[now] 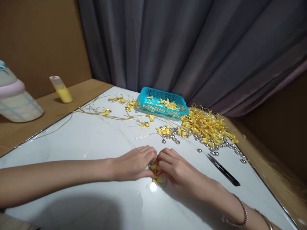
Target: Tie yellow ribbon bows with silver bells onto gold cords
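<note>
Both hands meet over the middle of the white marbled table top [91, 195]. Between them is a yellow ribbon bow [155, 174], with a thin loop of gold cord hanging from it at the right. My left hand [137, 163] is closed on the bow from the left, its thumb pressed underneath. From the right, my right hand [176, 166] pinches at the same bow with bent fingers. The fingers cover much of the bow, so I cannot tell what else they hold. Bracelets [244, 214] circle the right wrist.
A blue mesh basket [163, 111] with yellow bows stands at the back. Right of it lies a pile of yellow bows [206, 124] among small silver rings [216, 153]. Black snips [224, 171] lie at right. Gold cords [115, 118] trail leftward. A yellow tube [63, 91] and bottle [19, 102] stand left.
</note>
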A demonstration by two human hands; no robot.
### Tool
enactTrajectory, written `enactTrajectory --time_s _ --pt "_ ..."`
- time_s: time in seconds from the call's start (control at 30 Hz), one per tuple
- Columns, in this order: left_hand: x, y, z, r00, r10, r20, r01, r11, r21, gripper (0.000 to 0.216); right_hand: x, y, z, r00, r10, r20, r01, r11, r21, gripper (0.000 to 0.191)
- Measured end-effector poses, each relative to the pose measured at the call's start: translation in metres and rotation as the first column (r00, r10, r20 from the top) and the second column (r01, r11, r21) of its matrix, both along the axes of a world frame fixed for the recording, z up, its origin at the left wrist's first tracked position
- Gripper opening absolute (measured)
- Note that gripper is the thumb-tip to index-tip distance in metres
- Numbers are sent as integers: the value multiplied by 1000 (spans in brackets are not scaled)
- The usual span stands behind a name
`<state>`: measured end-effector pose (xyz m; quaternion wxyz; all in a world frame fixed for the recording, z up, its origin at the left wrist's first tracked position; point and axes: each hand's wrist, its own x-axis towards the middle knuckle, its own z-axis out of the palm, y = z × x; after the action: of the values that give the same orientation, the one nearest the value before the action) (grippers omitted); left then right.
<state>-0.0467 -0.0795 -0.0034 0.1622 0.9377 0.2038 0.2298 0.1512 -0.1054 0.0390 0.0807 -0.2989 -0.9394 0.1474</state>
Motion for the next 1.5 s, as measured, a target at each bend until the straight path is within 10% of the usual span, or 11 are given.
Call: enactTrajectory --time_s 1.03,1.23,1.5 --pt "0 5 2 995 -39 -94 29 994 -104 29 0 1 5 988 -152 39 156 970 -189 17" --pt "-1 4 3 994 -76 -74 90 975 201 33 -2 -2 9 972 -233 40 234 929 -287 25" --pt "-8 6 19 951 -237 -197 308 729 611 26 8 3 14 965 -239 106 262 868 -423 35"
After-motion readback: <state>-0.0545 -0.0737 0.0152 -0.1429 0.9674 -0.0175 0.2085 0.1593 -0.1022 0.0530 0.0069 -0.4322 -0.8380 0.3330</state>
